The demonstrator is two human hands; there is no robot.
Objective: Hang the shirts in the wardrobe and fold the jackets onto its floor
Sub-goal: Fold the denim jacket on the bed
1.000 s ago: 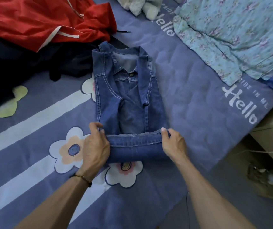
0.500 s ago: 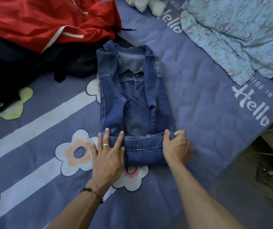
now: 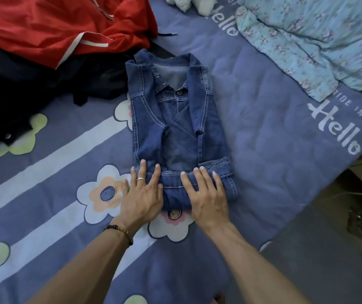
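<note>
A bed with a purple flower-print quilt (image 3: 263, 132) carries a folded denim jacket (image 3: 175, 119) at its middle. At the far left lie a red garment (image 3: 50, 25) and dark clothes (image 3: 11, 88); a pale floral blanket (image 3: 320, 40) lies far right.

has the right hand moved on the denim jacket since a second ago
Yes. The right hand, which pinched the rolled hem's right end, now lies flat with straight fingers further left on the denim jacket, over the fold and nearer the left hand.
</note>
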